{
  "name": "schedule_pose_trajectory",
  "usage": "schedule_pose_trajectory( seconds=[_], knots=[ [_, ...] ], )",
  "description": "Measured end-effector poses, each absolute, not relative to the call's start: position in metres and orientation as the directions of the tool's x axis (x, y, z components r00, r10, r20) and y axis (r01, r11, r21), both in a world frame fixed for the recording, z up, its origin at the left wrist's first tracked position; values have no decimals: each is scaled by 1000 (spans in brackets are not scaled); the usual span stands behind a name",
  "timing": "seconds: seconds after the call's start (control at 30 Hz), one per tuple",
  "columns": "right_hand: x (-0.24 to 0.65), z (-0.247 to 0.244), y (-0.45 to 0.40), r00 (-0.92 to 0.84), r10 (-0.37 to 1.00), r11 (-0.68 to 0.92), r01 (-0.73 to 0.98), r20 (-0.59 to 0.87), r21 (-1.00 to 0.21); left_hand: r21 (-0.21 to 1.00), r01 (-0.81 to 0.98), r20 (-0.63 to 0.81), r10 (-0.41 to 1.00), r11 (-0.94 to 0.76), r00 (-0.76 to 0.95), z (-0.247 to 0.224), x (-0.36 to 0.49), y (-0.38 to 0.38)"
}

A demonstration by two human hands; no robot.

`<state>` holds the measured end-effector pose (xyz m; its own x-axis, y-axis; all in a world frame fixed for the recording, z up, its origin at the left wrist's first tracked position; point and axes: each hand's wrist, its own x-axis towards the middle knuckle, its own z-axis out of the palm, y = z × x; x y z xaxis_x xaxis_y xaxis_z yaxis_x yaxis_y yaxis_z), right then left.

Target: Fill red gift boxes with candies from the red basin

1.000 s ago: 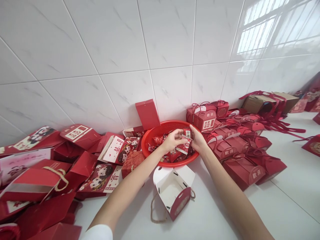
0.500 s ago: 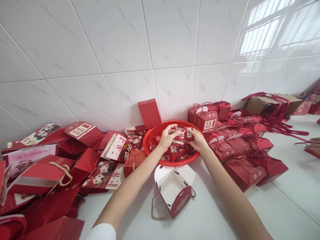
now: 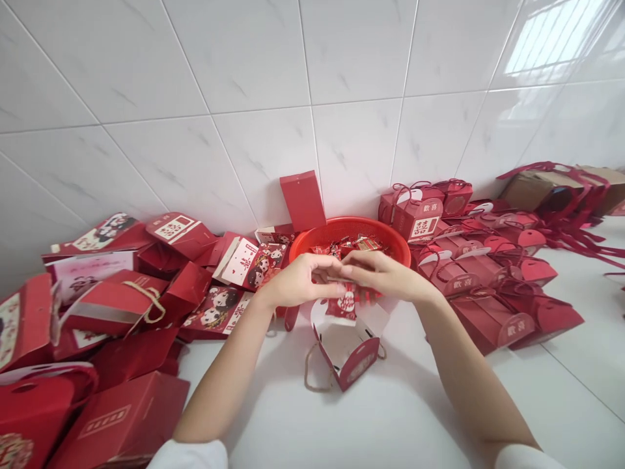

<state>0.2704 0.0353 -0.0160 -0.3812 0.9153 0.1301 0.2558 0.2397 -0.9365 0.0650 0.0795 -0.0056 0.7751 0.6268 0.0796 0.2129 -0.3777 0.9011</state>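
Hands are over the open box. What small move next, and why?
Probably lower the red packet into the open box: it shows just below the left hand and right hand, against the box's white interior.

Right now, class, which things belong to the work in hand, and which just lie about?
In use:
patterned red packet, at the left hand and right hand
open white-lined box, beneath it
red basket of small packets

Apparently lying about:
upright red box by the wall
pile of boxes on the left
closed boxes on the right
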Motion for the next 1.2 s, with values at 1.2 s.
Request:
schedule_pose_trajectory(
  seconds=[1.2],
  knots=[
    [253,-3,-18,-450,867,416,890,-214,-186,415,637,-368,521,-650,771,3,17,41]
  ],
)
